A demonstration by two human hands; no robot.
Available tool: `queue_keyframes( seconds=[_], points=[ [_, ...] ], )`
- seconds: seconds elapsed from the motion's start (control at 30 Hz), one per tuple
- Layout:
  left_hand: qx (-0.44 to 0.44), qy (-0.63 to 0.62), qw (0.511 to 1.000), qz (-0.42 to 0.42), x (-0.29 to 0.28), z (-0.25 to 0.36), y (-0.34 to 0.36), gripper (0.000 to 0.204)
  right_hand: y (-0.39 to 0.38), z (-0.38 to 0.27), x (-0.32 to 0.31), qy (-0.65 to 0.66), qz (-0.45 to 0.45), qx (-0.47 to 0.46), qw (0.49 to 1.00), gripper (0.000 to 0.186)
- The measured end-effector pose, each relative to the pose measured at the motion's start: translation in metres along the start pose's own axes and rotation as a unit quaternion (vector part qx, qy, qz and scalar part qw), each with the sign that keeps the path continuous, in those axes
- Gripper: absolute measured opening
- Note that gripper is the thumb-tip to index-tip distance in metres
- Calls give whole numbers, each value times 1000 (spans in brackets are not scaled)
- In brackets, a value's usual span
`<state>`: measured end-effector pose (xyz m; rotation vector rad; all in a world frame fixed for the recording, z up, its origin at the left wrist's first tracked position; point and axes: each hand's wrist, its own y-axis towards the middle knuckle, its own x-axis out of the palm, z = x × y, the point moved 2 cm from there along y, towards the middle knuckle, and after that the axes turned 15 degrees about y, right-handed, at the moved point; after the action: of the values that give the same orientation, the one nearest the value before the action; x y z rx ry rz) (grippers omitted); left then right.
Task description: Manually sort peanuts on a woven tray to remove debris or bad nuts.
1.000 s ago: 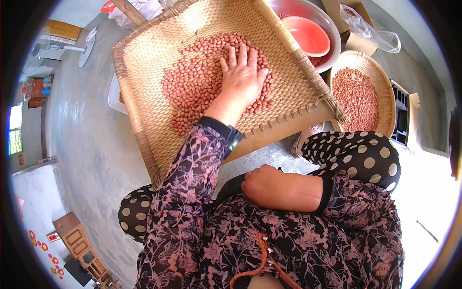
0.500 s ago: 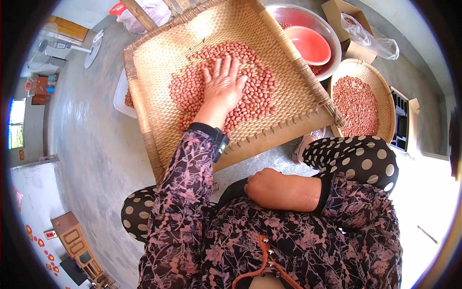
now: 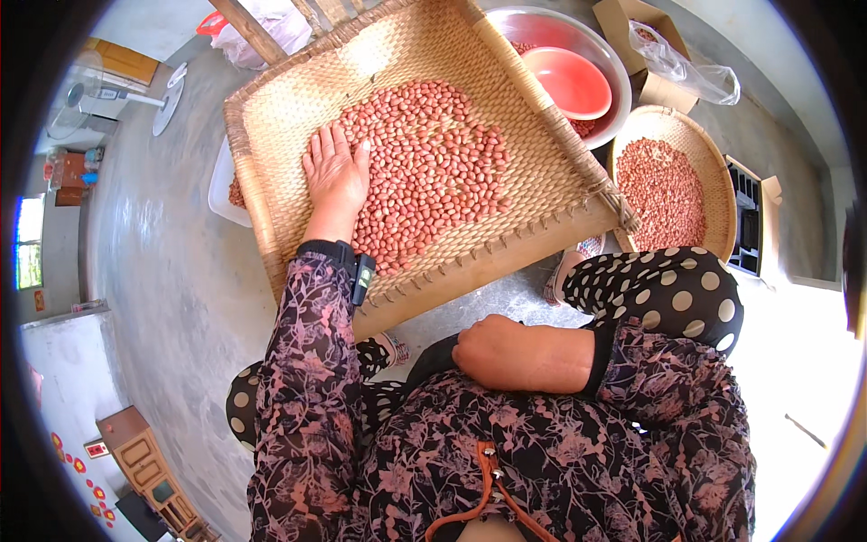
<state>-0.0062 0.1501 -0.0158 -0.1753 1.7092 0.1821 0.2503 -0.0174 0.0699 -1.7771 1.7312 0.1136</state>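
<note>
- I see L hand [image 3: 338, 176] flat, palm down, fingers straight, thumb apart, at L edge of peanuts [image 3: 433, 172]
- Peanuts spread approx mid woven tray [image 3: 289, 117]
- R hand [image 3: 483, 350] nr lap, fingers hidden, can't tell if closed
- Red bowl [image 3: 569, 83] in metal basin [image 3: 616, 63]
</note>
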Motion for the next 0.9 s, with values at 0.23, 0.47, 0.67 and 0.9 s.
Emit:
queue_keyframes(
  seconds=[0.23,0.47,0.67,0.9],
  points=[
    [27,-82,996,-11,-12,47,25,67,2,3,2,2,18,-13,1000,16],
    [142,-77,986,-45,-32,124,10,67,4,1,5,-8,25,-13,1000,16],
    [221,-83,972,2,-32,132,-19,68,0,-5,-1,-32,21,-11,999,16],
    [172,-23,981,-83,-43,69,-52,74,-6,-21,-12,-9,25,-9,1000,16]
  ],
)
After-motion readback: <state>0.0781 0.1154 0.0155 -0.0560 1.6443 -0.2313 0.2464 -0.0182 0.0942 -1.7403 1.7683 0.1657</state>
